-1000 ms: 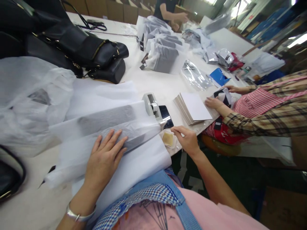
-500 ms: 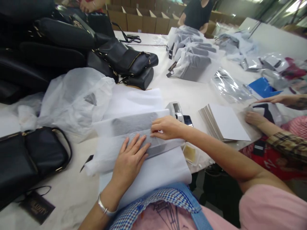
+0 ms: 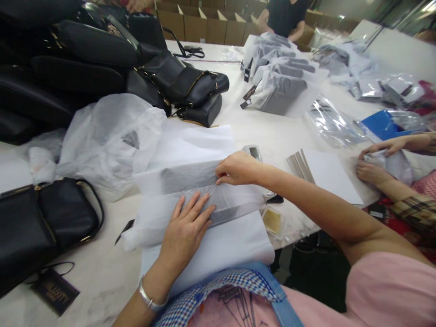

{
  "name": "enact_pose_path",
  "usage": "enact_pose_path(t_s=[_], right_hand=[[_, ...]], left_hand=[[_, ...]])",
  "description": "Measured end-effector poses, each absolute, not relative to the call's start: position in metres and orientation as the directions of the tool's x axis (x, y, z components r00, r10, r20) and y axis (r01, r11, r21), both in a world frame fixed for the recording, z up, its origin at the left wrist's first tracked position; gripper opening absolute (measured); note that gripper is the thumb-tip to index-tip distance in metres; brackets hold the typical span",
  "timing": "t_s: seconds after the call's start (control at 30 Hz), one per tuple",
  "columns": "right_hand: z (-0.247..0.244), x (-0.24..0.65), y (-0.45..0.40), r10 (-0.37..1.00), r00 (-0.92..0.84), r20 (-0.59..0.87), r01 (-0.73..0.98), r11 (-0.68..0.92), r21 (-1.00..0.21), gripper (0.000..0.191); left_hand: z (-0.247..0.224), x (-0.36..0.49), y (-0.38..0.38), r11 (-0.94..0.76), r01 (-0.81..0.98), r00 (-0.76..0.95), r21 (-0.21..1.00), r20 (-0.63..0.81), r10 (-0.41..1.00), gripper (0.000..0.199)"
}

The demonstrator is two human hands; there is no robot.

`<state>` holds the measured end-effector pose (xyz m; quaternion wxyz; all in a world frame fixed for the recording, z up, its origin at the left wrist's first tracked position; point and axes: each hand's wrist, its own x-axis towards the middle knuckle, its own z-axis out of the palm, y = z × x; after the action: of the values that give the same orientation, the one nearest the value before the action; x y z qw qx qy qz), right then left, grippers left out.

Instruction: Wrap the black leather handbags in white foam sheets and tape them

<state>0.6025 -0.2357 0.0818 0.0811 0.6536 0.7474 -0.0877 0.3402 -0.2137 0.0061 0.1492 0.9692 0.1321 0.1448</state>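
A flat bundle [image 3: 190, 177] in thin translucent wrap, with a dark shape showing through, is laid on the worktop [image 3: 119, 268] at the near centre, over white paper sheets [image 3: 235, 238]. It is held down by the left hand [image 3: 189, 222], whose grip is wide and flat, fingers spread. The right hand [image 3: 241, 168] is set at the overlap of the wrap; its grip is narrow, with thumb and fingertips brought together where creases gather. Whether wrap or a scrap of tape is pinched cannot be told. The tape dispenser [image 3: 252, 151] is mostly hidden behind the right hand and forearm, and a yellow sponge [image 3: 272, 221] is seen to the near right. A black hang tag [image 3: 125, 229] is exposed at the bundle's left end.

The overlap is, by judgement, being fastened; for the next move, the seam should be pressed smooth while the left palm's pressure is maintained.
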Motion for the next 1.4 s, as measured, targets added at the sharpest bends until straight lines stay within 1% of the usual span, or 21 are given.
enact_pose_path(t_s=[0.07,0.13,0.2,0.27,0.3,0.33,0.37,0.5,0.6,0.73,0.8,0.87,0.93,0.97,1.07,1.1,1.17,1.23,1.27,1.33,1.4], right_hand=[[0.087,0.607,-0.239,0.976,-0.086,-0.202,0.996,0.086,-0.010,0.019],[0.095,0.610,-0.248,0.986,-0.068,-0.154,0.996,0.060,-0.060,0.017],[0.104,0.609,-0.258,0.983,-0.121,-0.137,0.974,0.090,-0.208,0.018],[0.108,0.603,-0.267,0.960,-0.225,-0.164,0.912,0.149,-0.382,0.019],[0.108,0.599,-0.269,0.946,-0.270,-0.182,0.886,0.170,-0.431,0.019],[0.105,0.595,-0.270,0.934,-0.294,-0.200,0.879,0.183,-0.439,0.018],[0.101,0.592,-0.268,0.929,-0.298,-0.217,0.892,0.191,-0.410,0.017],[0.080,0.582,-0.251,0.936,-0.245,-0.253,0.965,0.210,-0.154,0.016],[0.076,0.578,-0.241,0.930,-0.225,-0.290,0.974,0.222,-0.044,0.018],[0.080,0.579,-0.237,0.936,-0.186,-0.298,0.976,0.211,0.054,0.031],[0.078,0.584,-0.234,0.945,-0.158,-0.287,0.981,0.184,0.067,0.040],[0.074,0.594,-0.231,0.955,-0.140,-0.260,0.986,0.159,0.053,0.045],[0.070,0.609,-0.230,0.976,-0.077,-0.203,0.996,0.086,0.036,0.046],[0.069,0.617,-0.232,0.987,-0.006,-0.163,0.999,0.012,0.032,0.044],[0.071,0.641,-0.257,0.967,0.254,-0.027,0.966,-0.253,0.045,0.025],[0.072,0.647,-0.272,0.943,0.331,0.035,0.943,-0.332,0.027,0.020],[0.070,0.653,-0.309,0.868,0.464,0.177,0.886,-0.455,-0.092,0.022],[0.062,0.649,-0.349,0.748,0.606,0.271,0.791,-0.527,-0.311,0.025],[0.056,0.645,-0.367,0.683,0.681,0.264,0.714,-0.539,-0.447,0.026],[0.042,0.632,-0.394,0.581,0.801,0.145,0.507,-0.530,-0.680,0.026],[0.028,0.620,-0.409,0.523,0.852,-0.004,0.298,-0.492,-0.818,0.027]], left_hand=[[0.006,0.340,-0.214,-0.921,0.212,0.923,0.326,0.244,0.299,0.034],[0.006,0.340,-0.214,-0.923,0.213,0.922,0.321,0.247,0.299,0.035],[0.006,0.340,-0.215,-0.925,0.214,0.921,0.313,0.250,0.298,0.035],[0.006,0.340,-0.215,-0.929,0.210,0.921,0.305,0.258,0.293,0.035],[0.006,0.340,-0.215,-0.930,0.207,0.921,0.303,0.261,0.290,0.035],[0.006,0.340,-0.215,-0.932,0.204,0.921,0.301,0.263,0.287,0.035],[0.006,0.340,-0.214,-0.932,0.202,0.922,0.299,0.262,0.284,0.035],[0.005,0.340,-0.214,-0.931,0.209,0.925,0.300,0.249,0.288,0.035],[0.005,0.340,-0.215,-0.926,0.216,0.924,0.310,0.242,0.297,0.036],[0.004,0.340,-0.216,-0.925,0.213,0.920,0.316,0.254,0.299,0.036],[0.004,0.340,-0.215,-0.926,0.209,0.918,0.314,0.263,0.297,0.036],[0.005,0.340,-0.215,-0.928,0.210,0.917,0.308,0.267,0.296,0.037],[0.005,0.340,-0.214,-0.934,0.207,0.920,0.293,0.266,0.287,0.037],[0.005,0.339,-0.213,-0.937,0.205,0.922,0.283,0.265,0.282,0.037],[0.005,0.339,-0.213,-0.947,0.194,0.926,0.256,0.270,0.262,0.038],[0.005,0.339,-0.213,-0.949,0.192,0.926,0.249,0.276,0.259,0.039],[0.003,0.339,-0.213,-0.953,0.187,0.923,0.238,0.289,0.253,0.038],[0.001,0.339,-0.213,-0.957,0.181,0.920,0.228,0.304,0.247,0.037],[0.000,0.339,-0.213,-0.959,0.177,0.919,0.223,0.312,0.242,0.037],[-0.002,0.339,-0.212,-0.963,0.165,0.918,0.213,0.323,0.229,0.038],[-0.004,0.338,-0.211,-0.968,0.151,0.919,0.202,0.333,0.213,0.039]])
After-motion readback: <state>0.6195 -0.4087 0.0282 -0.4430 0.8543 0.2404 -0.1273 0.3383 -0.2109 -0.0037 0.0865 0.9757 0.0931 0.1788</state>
